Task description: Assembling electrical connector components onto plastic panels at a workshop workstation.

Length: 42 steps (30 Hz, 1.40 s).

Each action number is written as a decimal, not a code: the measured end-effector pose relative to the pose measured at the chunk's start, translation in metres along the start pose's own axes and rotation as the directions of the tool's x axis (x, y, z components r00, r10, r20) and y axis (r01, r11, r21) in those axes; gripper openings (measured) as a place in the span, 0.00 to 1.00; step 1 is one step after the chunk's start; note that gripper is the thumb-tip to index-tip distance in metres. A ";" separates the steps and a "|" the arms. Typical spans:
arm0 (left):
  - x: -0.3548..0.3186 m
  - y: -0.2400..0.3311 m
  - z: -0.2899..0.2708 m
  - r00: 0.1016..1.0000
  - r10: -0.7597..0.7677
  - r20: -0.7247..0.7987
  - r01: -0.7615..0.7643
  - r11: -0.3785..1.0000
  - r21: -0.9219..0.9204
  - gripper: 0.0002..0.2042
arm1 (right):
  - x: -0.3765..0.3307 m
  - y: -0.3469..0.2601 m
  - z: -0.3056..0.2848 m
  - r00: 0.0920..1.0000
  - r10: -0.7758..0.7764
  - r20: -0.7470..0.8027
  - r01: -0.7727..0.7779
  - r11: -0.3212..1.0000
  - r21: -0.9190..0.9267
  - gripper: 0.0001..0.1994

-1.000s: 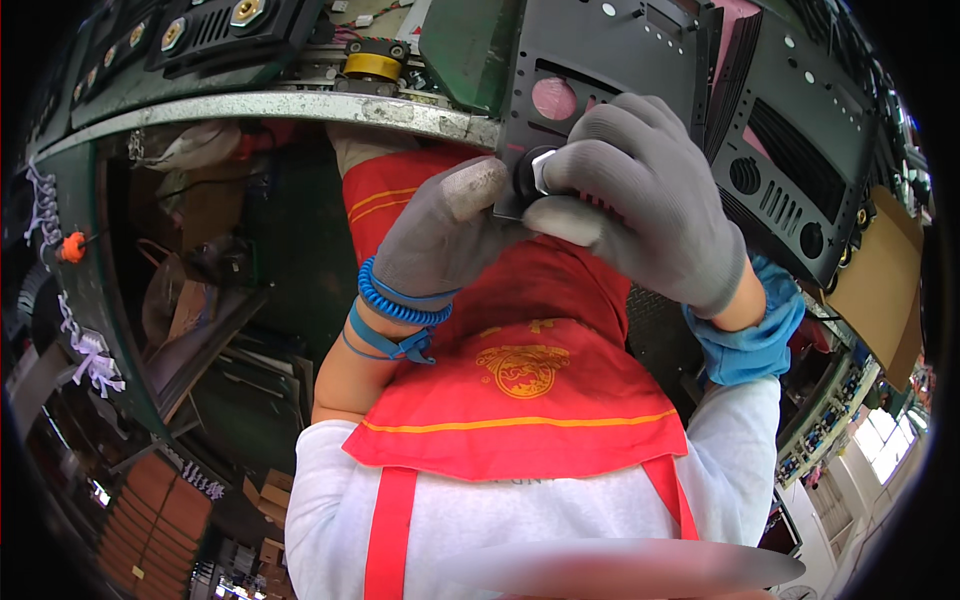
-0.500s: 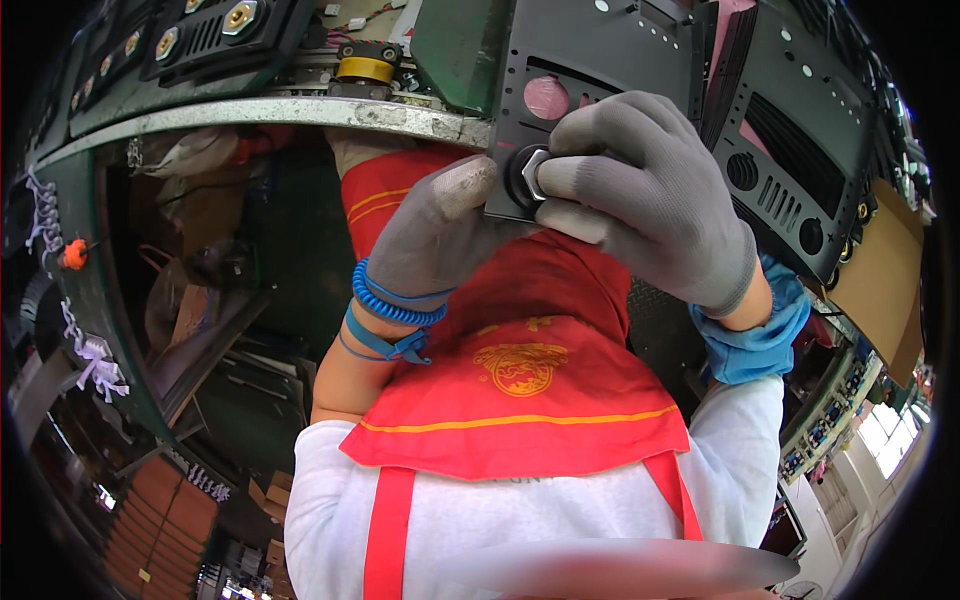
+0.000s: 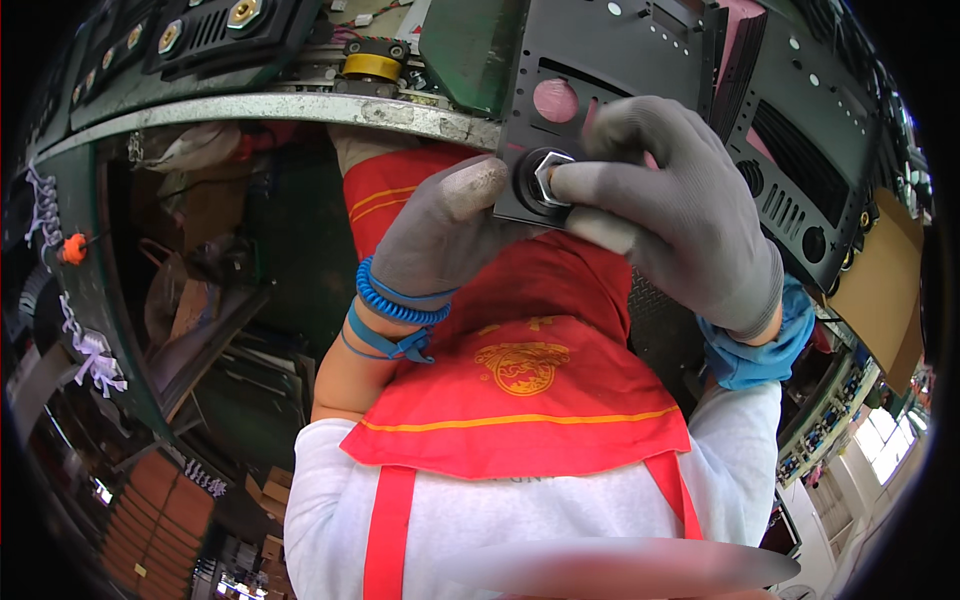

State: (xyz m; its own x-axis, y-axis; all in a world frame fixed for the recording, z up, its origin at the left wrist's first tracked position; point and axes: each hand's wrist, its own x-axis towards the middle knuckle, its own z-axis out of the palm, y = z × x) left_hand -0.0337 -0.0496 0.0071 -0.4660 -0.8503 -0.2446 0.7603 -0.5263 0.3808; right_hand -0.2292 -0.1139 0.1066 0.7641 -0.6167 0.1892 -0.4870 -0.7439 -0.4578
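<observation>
A dark metal panel (image 3: pixel 590 75) with round holes and slots reaches past the bench edge toward me. In its near corner sits a round black fitting with a silver hex nut (image 3: pixel 546 178) on it. My left hand (image 3: pixel 440 225), in a grey glove with a worn thumb, grips the panel's near left corner. Its thumb lies on top beside the fitting, and its other fingers are hidden beneath. My right hand (image 3: pixel 680 200), also gloved, has a fingertip against the nut's right side, with the thumb lower down and the remaining fingers curled above.
More dark panels (image 3: pixel 800 150) stand stacked at the right, beside a brown cardboard sheet (image 3: pixel 875 290). A metal bench edge (image 3: pixel 300 108) runs across the left. Behind it are a yellow-banded component (image 3: pixel 371 67) and black panels with brass fittings (image 3: pixel 243 12).
The panel has shifted slightly right and down. My right hand has moved right, its fingers loosening around the nut, so more of the nut shows. My left hand keeps its grip.
</observation>
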 end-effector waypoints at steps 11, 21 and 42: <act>0.005 -0.006 -0.029 0.956 0.036 0.291 -0.047 0.998 0.031 0.26 | 0.006 0.009 0.025 0.997 -0.068 -0.032 0.068 0.998 -0.009 0.17; -0.001 0.002 -0.008 0.992 -0.020 0.126 0.015 0.999 0.041 0.24 | 0.000 0.004 0.008 0.993 -0.117 0.014 0.117 0.980 -0.162 0.16; -0.001 0.013 0.010 0.995 -0.072 -0.062 0.095 0.809 0.580 0.24 | 0.003 0.014 0.010 0.996 -0.082 -0.028 0.084 0.988 0.127 0.14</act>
State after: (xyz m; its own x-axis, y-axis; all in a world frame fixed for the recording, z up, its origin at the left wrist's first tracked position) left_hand -0.0272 -0.0555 0.0213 -0.4910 -0.8079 -0.3260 0.3091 -0.5113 0.8019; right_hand -0.2291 -0.1237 0.0925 0.7891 -0.5610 0.2502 -0.3628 -0.7544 -0.5471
